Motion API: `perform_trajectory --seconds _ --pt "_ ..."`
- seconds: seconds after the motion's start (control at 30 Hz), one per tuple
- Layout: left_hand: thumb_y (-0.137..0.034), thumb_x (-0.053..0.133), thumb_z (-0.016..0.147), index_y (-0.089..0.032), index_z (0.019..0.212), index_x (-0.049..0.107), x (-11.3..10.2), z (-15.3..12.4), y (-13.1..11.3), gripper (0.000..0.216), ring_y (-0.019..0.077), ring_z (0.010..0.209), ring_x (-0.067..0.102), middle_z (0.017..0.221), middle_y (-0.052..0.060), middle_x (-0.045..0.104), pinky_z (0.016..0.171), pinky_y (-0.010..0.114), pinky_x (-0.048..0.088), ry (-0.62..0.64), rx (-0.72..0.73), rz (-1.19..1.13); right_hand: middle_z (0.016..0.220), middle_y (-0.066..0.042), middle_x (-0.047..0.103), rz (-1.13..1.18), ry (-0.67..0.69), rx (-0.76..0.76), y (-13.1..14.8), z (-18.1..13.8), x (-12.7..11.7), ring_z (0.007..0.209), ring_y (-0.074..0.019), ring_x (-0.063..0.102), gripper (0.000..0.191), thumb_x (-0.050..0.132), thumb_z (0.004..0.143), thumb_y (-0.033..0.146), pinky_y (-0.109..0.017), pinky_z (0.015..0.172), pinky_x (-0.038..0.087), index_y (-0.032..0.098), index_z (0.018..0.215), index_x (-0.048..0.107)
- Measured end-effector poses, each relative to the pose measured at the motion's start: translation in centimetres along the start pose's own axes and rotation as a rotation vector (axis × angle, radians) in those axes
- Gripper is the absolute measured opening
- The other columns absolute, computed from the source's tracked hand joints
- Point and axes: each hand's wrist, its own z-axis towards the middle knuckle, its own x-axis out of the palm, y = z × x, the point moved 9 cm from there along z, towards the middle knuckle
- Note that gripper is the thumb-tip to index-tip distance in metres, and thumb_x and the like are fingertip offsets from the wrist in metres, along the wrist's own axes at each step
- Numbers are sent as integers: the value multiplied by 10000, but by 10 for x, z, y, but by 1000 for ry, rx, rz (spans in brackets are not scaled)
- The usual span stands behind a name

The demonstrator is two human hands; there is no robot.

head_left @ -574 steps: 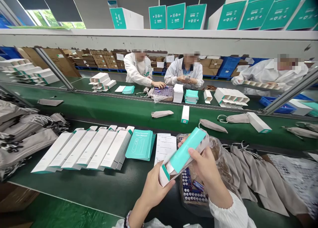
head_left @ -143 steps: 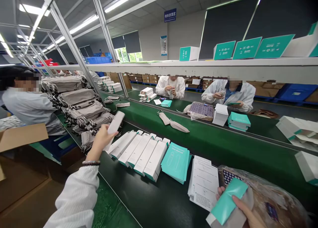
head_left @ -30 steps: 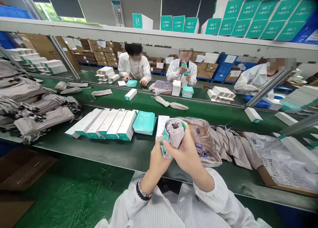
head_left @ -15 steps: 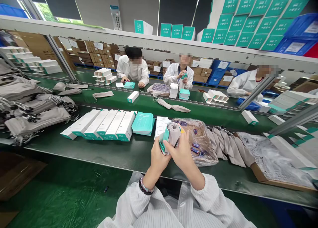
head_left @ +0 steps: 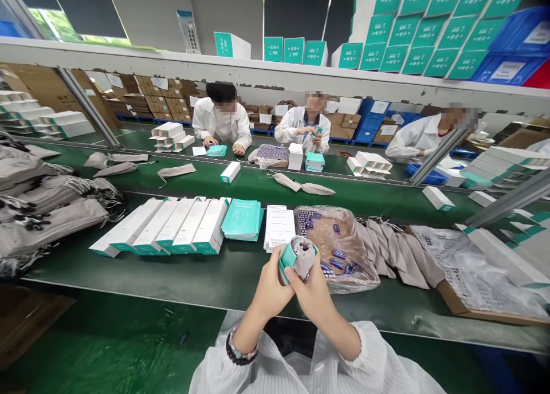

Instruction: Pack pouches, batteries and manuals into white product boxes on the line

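Note:
Between my hands is a small white and teal box (head_left: 289, 257), its open end facing up towards me. A rolled grey fabric pouch (head_left: 304, 255) sticks out of that end. My left hand (head_left: 275, 285) is wrapped round the box's left side. Thumb on the pouch's near edge, my right hand (head_left: 313, 288) grips the right side. Just beyond lie printed white sheets (head_left: 278, 225) and a stack of teal booklets (head_left: 241, 219). To the right, a clear plastic bag of batteries (head_left: 344, 251) rests close to my right hand.
A row of white boxes (head_left: 172, 225) stands left of the booklets. Grey pouches with cords (head_left: 55, 211) pile up at far left; more pouches (head_left: 395, 248) lie right, beside a cardboard tray (head_left: 485, 311) of plastic-wrapped items. Co-workers (head_left: 221, 119) sit across the green conveyor (head_left: 206, 190).
Both hands have moved slightly down, keeping hold of the box and pouch. The pouch's end looks more crumpled. The view has shifted a little. Across the belt, the middle co-worker's hands have lowered.

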Motion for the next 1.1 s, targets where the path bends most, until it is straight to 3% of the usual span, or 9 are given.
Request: perform_trajectory --seconds 0.13,0.27,0.43,0.53,0.67,0.9,1.0,1.07,1.1 --pt "-227 682 803 -211 1292 497 -3 0 7 523 250 1035 677 1174 68 695 890 338 527 -31 1 20 1410 -143 504 -170 9 -273 42 3 -16 1330 -295 482 623 621 914 375 -509 1101 415 231 1454 345" --pt "-277 731 792 -218 1296 495 -7 -2 15 561 266 1104 662 1238 85 672 938 363 525 -82 -10 18 1302 -106 607 -439 35 -657 86 1 -20 1235 -284 560 548 609 918 202 -544 1109 403 292 1432 441" --pt "-310 761 770 -214 1313 501 -12 -8 23 609 275 1135 656 1255 101 668 981 387 520 -123 -5 -42 1172 -81 719 -684 138 -796 80 -8 -3 1166 -290 611 421 577 928 163 -615 1128 343 246 1341 556" --pt "-319 749 774 -216 1299 519 -12 -11 25 582 287 1130 663 1235 102 677 982 400 526 -121 4 -73 1185 -71 722 -796 197 -787 79 -13 7 1245 -333 552 303 600 938 285 -670 1186 175 235 1236 628" --pt "-303 694 838 -256 1309 517 -8 -13 31 506 277 1115 671 1214 78 684 962 401 541 -90 -19 -46 1176 -80 707 -893 239 -677 78 -12 19 1249 -387 515 160 660 900 373 -700 1154 199 237 969 711" --pt "-273 748 794 -263 1336 500 -12 -12 38 596 304 1166 643 1286 105 639 998 448 528 -57 -16 -3 1232 -54 675 -748 380 -538 67 -13 21 1293 -346 489 220 650 915 362 -682 1172 184 266 1110 679" --pt "-282 751 787 -249 1346 478 -11 -12 44 623 295 1142 662 1297 119 656 941 416 555 -20 -80 18 1172 -46 693 -647 297 -416 53 26 -23 1193 -259 585 215 507 985 308 -548 1123 366 287 1112 679" --pt "-287 724 808 -243 1330 485 -12 -12 47 576 286 1132 672 1289 116 676 919 396 560 -36 -98 0 1123 -75 703 -783 77 -124 17 74 -76 1087 -227 635 280 411 1019 276 -433 994 490 241 1077 683" --pt "-287 724 807 -243 1318 494 -12 -11 46 562 287 1138 671 1289 114 682 919 392 558 -37 -84 -2 1087 -110 707 -845 49 -27 -2 95 -94 1044 -244 647 285 414 1018 261 -433 952 503 196 1057 688"
